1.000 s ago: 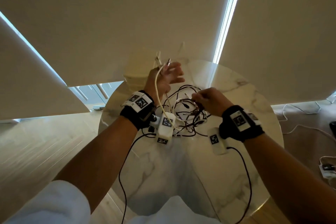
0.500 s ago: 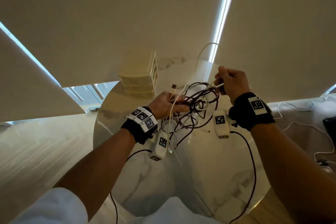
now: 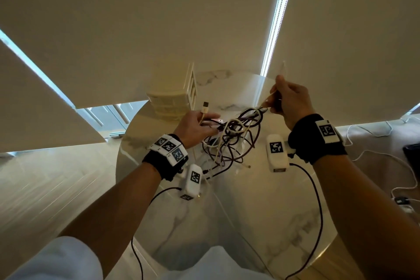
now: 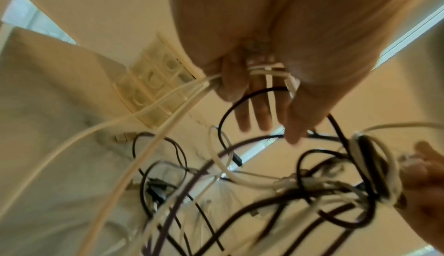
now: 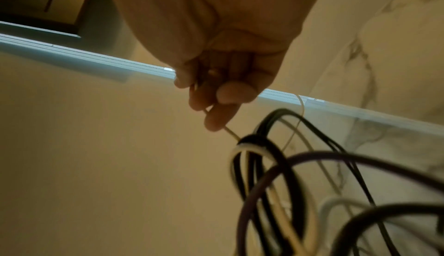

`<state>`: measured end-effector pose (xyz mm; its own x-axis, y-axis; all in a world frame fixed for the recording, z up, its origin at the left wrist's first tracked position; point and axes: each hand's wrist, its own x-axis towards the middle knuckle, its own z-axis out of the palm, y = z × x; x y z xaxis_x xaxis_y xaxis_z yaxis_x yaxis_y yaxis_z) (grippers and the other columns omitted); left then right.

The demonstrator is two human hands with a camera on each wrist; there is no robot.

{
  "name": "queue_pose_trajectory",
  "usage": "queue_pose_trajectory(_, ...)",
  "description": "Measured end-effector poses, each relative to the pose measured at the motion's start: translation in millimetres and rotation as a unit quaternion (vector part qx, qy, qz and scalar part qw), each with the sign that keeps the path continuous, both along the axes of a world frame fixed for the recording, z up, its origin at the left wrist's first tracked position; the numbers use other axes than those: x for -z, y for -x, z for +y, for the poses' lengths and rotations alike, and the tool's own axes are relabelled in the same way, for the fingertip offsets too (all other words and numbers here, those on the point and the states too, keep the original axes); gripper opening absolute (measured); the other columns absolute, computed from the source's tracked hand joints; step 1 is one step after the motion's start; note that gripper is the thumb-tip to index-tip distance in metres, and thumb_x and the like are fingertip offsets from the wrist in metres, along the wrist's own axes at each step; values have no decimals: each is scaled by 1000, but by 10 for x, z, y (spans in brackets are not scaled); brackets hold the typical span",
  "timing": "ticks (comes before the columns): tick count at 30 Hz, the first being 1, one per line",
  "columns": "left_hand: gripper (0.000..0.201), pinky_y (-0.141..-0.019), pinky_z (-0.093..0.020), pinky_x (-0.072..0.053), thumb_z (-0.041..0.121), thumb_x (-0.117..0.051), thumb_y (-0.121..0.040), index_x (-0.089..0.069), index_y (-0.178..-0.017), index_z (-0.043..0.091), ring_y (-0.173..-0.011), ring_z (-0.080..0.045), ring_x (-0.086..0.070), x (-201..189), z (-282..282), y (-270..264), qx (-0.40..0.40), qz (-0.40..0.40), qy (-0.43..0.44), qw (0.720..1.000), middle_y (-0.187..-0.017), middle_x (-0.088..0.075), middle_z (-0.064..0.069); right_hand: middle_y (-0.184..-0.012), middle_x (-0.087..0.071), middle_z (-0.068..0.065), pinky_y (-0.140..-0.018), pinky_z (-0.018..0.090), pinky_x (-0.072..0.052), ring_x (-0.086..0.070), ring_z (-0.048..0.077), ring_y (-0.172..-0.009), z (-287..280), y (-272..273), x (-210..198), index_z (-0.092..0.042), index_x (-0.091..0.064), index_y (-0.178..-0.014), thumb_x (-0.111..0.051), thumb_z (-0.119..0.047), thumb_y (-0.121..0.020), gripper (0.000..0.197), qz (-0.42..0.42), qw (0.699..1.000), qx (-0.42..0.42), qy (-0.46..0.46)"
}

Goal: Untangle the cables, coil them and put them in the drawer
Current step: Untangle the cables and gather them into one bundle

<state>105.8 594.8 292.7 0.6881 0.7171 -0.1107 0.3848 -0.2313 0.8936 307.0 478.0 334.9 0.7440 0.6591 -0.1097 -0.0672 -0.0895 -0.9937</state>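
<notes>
With the left hand (image 3: 195, 128) gripping white strands and the right hand (image 3: 288, 100) pinching one thin white cable (image 5: 231, 134), pulling apart risks cinching the tangle (image 3: 231, 136) tighter.

A person holds a tangle of cables (image 3: 231, 136) above a round marble table (image 3: 284, 211). The left hand (image 3: 195, 128) grips a cream cable whose USB plug (image 3: 205, 105) sticks up past the fingers, and it holds one side of the knot of dark and white loops. The right hand (image 3: 289, 101), raised higher and to the right, pinches a thin white cable (image 3: 284, 70) that runs up from the tangle. Loose loops hang down between the two hands towards the tabletop. A small cream drawer unit (image 3: 173, 103) stands on the table's far side, just beyond the left hand.
</notes>
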Motion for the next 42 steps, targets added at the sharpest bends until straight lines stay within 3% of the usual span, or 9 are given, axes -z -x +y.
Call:
queue_pose_trajectory(4, 12, -82, -23, -51, 13, -68, -80, -73, -88, 20, -89, -10, -64, 38, -264, -171, -136, -105, -132, 976, -91, -70, 4, -48, -59, -1, -49, 23, -49, -62, 16, -51, 58, 123, -76, -11, -57, -71, -46, -35, -99, 39, 6, 999, -41, -28)
queue_pose_trajectory(9, 19, -73, -22, -49, 25, -65, -80, -72, -96, 16, -83, -12, -54, 89, -496, -218, -150, -149, -222, 952, -92, -51, 5, -50, -59, 1, -53, 24, -52, -62, 17, -51, 68, 153, -145, -9, -58, -70, -48, -33, -99, 39, -6, 999, -40, -35)
queue_pose_trajectory(16, 11, -68, -26, -52, 25, -73, -81, -70, -91, 23, -82, -12, -66, -31, -354, -57, -254, -159, -23, 954, -88, -70, 4, -52, -62, 1, -51, 24, -52, -64, 16, -53, 45, 125, -111, -10, -59, -73, -48, -34, -98, 37, -40, 998, -41, -13)
queue_pose_trajectory(21, 23, -48, -6, -39, 26, -62, -89, -69, -68, 20, -53, 3, -57, -175, -74, 171, -301, -145, 4, 943, -59, -65, 11, -50, -60, 0, -51, 23, -50, -63, 15, -51, 24, 24, -42, -13, -58, -71, -46, -37, -99, 38, -53, 998, -28, 12)
queue_pose_trajectory(24, 38, -43, -23, -36, 41, -55, -91, -59, -60, 20, -50, -12, -46, -181, 142, 317, -341, -62, 12, 938, -58, -60, 3, -52, -59, 1, -51, 23, -49, -63, 17, -52, 17, -16, -9, -13, -57, -71, -45, -37, -99, 39, -43, 999, -22, 19)
queue_pose_trajectory(28, 26, -34, -17, -20, 38, -70, -81, -56, -71, 20, -38, -6, -25, -161, 156, 322, -246, -115, 185, 944, -54, -62, 5, -51, -57, 0, -51, 23, -49, -62, 21, -55, 49, 11, 5, -12, -57, -71, -44, -37, -99, 40, -27, 998, -40, 28)
queue_pose_trajectory(32, 30, -38, -15, -29, 27, -73, -72, -59, -93, 12, -44, -3, -36, -165, -102, 94, -42, -140, 272, 951, -59, -57, 10, -53, -59, 1, -52, 24, -49, -65, 21, -58, 96, 100, 7, -10, -58, -73, -44, -35, -100, 39, -29, 997, -62, 28)
queue_pose_trajectory(36, 51, -73, -23, -54, 22, -89, -58, -63, -103, 16, -84, -12, -66, -81, -334, -137, 31, -12, 161, 986, -95, -69, 0, -56, -57, 5, -52, 24, -51, -67, 20, -57, 152, 156, -14, -8, -57, -74, -45, -34, -99, 38, -11, 997, -73, 20)
queue_pose_trajectory(42, 30, -64, -16, -46, 34, -84, -61, -69, -84, 23, -77, -6, -63, 162, -430, -320, 1, 79, -59, 995, -82, -68, 7, -55, -60, 3, -61, 28, -56, -69, 24, -65, 111, 182, 42, -7, -59, -76, -46, -30, -99, 35, 16, 994, -105, -4)
